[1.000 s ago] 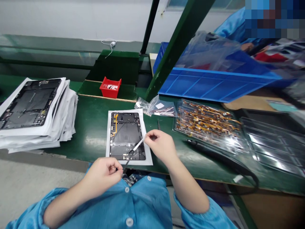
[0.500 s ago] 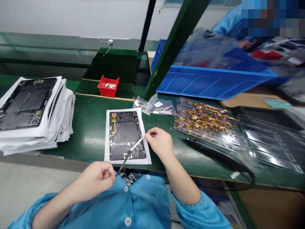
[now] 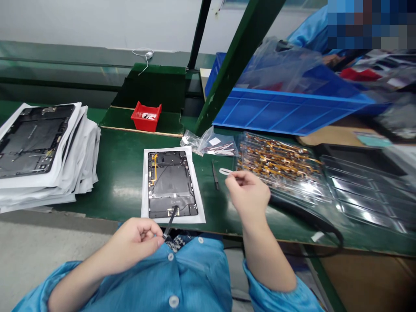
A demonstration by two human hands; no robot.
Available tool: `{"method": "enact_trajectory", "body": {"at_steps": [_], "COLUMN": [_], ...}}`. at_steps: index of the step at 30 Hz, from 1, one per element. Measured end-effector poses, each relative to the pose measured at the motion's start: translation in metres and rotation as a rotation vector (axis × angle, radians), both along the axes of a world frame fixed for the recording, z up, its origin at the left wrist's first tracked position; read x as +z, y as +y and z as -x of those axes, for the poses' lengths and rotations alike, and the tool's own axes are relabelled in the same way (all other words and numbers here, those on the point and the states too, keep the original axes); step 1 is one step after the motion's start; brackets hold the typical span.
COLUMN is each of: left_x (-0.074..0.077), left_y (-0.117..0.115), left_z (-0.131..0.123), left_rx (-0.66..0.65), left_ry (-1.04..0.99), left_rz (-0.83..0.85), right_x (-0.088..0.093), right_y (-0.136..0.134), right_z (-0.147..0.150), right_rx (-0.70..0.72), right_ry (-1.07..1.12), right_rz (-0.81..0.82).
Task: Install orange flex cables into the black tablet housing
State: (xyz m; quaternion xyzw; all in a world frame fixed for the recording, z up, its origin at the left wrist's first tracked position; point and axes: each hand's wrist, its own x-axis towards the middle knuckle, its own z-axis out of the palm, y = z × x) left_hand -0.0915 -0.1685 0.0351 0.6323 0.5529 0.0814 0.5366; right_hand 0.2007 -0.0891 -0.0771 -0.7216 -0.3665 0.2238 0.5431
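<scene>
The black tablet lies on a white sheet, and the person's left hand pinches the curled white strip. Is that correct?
Not quite: the head view shows the right hand pinching the curled white strip; the left hand holds a dark strip. The black tablet does lie on a white sheet.

Black strip [image 3: 170,222] over flat dark panel [image 3: 170,182]

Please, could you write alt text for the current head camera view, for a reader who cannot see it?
A person's left hand holds a dark strip over the near edge of a black panel on a white sheet; the right hand pinches a white strip. Nearby are a layered white stack, red bin and blue crate.
</scene>
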Motion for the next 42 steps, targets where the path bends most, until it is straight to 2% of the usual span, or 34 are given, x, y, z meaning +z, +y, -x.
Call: {"method": "enact_trajectory", "body": {"at_steps": [3, 6, 9, 11, 15, 17, 24, 28, 35, 39, 42], "left_x": [0.000, 0.000, -0.002, -0.002, -0.001, 0.000, 0.003, 0.003, 0.001, 0.001, -0.005], "left_y": [0.005, 0.010, 0.017, 0.022, 0.034, 0.040, 0.057, 0.065, 0.076, 0.076, 0.076], "left_z": [-0.009, -0.019, -0.026, -0.029, -0.038, -0.042, -0.051, -0.050, -0.047, -0.046, -0.044], "left_rx": [0.027, 0.065, 0.104, 0.125, 0.164, 0.175, 0.228, 0.247, 0.184, 0.190, 0.207], "left_ry": [-0.034, -0.070, -0.111, -0.128, -0.170, -0.190, -0.181, -0.203, -0.093, -0.083, -0.088], "left_rz": [-0.026, -0.081, -0.156, -0.190, -0.214, -0.230, -0.256, -0.273, -0.367, -0.361, -0.361], "right_x": [-0.002, -0.005, -0.004, 0.000, 0.019, 0.029, 0.050, 0.052, 0.051, 0.050, 0.049], "right_y": [0.004, 0.007, 0.002, -0.004, -0.014, -0.013, 0.014, 0.022, 0.028, 0.030, 0.030], "right_z": [-0.020, -0.026, -0.016, -0.003, 0.024, 0.034, 0.044, 0.043, 0.038, 0.036, 0.036], "right_rx": [-0.065, -0.051, 0.004, 0.126, 0.599, 0.749, 0.841, 0.914, 1.143, 1.159, 1.124], "right_ry": [-0.058, -0.147, -0.328, -0.423, -0.361, -0.353, -0.604, -0.613, -0.371, -0.310, -0.305], "right_rz": [0.041, 0.072, -0.065, -0.230, -0.511, -0.632, -0.838, -0.809, -0.665, -0.643, -0.605]}}
